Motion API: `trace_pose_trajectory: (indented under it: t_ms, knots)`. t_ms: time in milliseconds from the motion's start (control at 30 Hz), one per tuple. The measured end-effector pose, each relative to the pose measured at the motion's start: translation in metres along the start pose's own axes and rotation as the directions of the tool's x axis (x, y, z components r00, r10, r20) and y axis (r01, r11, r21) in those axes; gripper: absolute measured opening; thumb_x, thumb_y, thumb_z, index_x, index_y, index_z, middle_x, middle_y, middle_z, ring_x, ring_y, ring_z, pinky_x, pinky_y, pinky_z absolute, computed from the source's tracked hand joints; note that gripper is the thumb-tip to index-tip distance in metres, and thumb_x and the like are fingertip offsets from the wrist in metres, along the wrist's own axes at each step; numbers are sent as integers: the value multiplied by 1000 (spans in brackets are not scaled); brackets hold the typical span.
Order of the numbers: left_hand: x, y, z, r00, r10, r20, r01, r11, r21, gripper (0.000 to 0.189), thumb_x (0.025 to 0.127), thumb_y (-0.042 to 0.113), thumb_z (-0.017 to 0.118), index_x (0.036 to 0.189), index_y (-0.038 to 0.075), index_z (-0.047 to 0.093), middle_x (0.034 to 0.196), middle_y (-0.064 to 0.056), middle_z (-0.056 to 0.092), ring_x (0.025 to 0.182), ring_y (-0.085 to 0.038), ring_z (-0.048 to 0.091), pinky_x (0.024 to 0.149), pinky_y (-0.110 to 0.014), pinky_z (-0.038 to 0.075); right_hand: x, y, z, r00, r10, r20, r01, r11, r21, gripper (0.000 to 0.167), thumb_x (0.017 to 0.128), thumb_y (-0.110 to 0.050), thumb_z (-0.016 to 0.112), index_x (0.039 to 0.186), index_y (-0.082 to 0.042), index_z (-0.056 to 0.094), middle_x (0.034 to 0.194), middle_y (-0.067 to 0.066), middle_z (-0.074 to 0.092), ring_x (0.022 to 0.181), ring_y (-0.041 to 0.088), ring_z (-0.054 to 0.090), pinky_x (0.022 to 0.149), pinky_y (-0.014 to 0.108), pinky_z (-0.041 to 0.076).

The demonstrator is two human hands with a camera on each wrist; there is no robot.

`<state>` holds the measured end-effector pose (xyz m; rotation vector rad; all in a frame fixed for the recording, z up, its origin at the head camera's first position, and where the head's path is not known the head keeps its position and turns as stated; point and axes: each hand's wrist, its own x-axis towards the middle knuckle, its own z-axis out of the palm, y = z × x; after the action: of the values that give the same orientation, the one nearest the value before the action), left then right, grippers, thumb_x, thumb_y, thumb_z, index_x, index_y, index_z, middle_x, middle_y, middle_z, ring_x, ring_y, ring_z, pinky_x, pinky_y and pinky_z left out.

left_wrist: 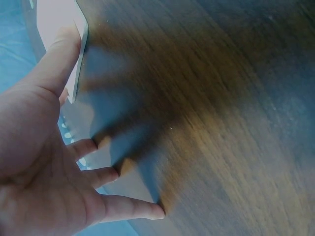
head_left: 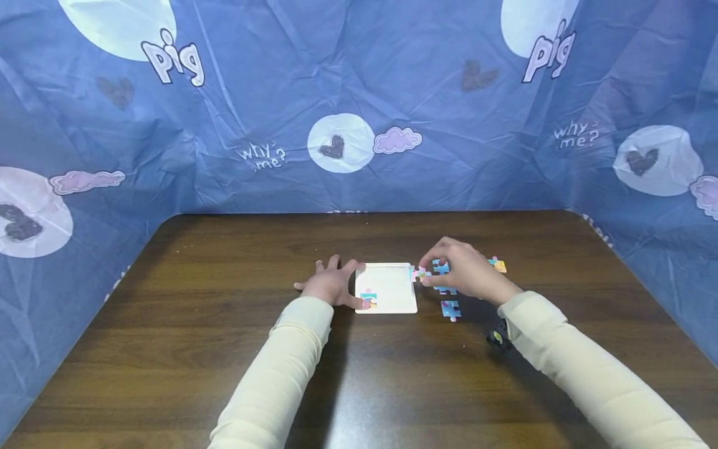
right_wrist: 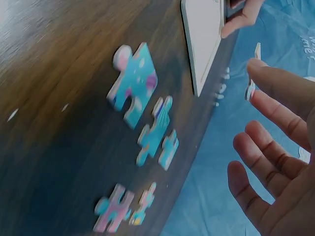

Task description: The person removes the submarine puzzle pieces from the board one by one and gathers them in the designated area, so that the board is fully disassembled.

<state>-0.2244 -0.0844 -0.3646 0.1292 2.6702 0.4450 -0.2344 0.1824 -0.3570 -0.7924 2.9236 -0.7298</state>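
A white square puzzle tray lies on the brown table, with one jigsaw piece in its near left corner. Spread out at the tray's left side, my left hand has its thumb over that corner and the other fingers on or near the tabletop. My right hand pinches a pink jigsaw piece between thumb and index finger, at the tray's right edge. In the right wrist view the pinched piece appears edge-on, raised off the table, while the other fingers curve loosely.
Several loose pieces lie right of the tray, including a blue one nearest the front and a yellowish one farther right, partly behind my right hand. A blue printed cloth hangs behind and beside the table.
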Motion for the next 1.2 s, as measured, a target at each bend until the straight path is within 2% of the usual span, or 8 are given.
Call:
trace_pose_trajectory:
  t_ms: [167, 333, 600, 667, 800, 900, 1033, 1200]
  knots:
    - [0, -1, 0, 1000, -1, 4, 1, 1000, 3, 83, 86, 43, 81, 155, 34, 36, 168, -16, 12, 152, -48, 7, 101, -85, 21, -14, 10, -7, 999, -6, -42, 7, 1000, 20, 22, 85, -22, 84, 105, -15, 78, 107, 9, 66, 90, 27, 61, 73, 37, 48]
    - [0, -1, 1, 1000, 5, -3, -5, 1000, -2, 82, 85, 43, 82, 154, 34, 38, 168, -16, 13, 152, -48, 6, 101, -86, 21, -29, 21, -14, 996, -30, -84, 30, 1000, -3, 23, 83, -20, 86, 104, -14, 78, 104, 8, 68, 90, 27, 64, 76, 39, 50]
    - [0, 0, 0, 1000, 3, 1, -3, 1000, -6, 83, 86, 43, 81, 155, 34, 37, 169, -16, 12, 153, -47, 6, 102, -85, 20, -51, 37, -22, 993, -45, -106, 46, 999, 8, 21, 80, -18, 88, 99, -16, 79, 100, 5, 68, 85, 24, 62, 72, 36, 50]
    - [0, 0, 0, 1000, 0, 4, 0, 1000, -4, 83, 86, 42, 81, 155, 34, 36, 169, -15, 11, 153, -47, 5, 102, -85, 20, -57, 40, -23, 995, -36, -92, 37, 999, 2, 21, 80, -19, 88, 99, -17, 79, 99, 5, 68, 88, 25, 63, 75, 40, 51]
    - [0, 1, -1, 1000, -4, 9, 4, 1000, -4, 83, 87, 41, 80, 156, 34, 35, 169, -15, 11, 153, -47, 5, 103, -85, 20, -67, 45, -26, 998, 1, -55, -1, 1000, 6, 24, 81, -23, 87, 102, -16, 79, 104, 6, 69, 116, 43, 61, 90, 54, 50]
    - [0, 0, -1, 1000, -3, 8, 3, 1000, -4, 83, 87, 41, 80, 156, 34, 35, 169, -15, 11, 153, -47, 5, 103, -85, 19, -73, 51, -26, 999, 21, -36, -21, 1000, -4, 26, 81, -23, 88, 103, -16, 78, 107, 5, 70, 117, 43, 60, 90, 53, 50]
    - [0, -1, -1, 1000, -2, 8, 2, 1000, -5, 83, 87, 41, 80, 156, 34, 35, 169, -15, 10, 153, -47, 4, 103, -85, 19, -80, 58, -23, 1000, 19, -16, -20, 999, -26, 25, 80, -24, 88, 101, -16, 78, 103, 0, 70, 95, 26, 66, 81, 44, 52]
    - [0, -1, 0, 1000, -1, 11, 1, 1000, -8, 83, 87, 41, 80, 156, 34, 35, 169, -16, 10, 153, -48, 4, 102, -85, 20, -85, 65, -17, 1000, 1, -8, -1, 999, -37, 24, 78, -25, 89, 98, -18, 78, 101, -1, 69, 91, 22, 65, 78, 43, 53]
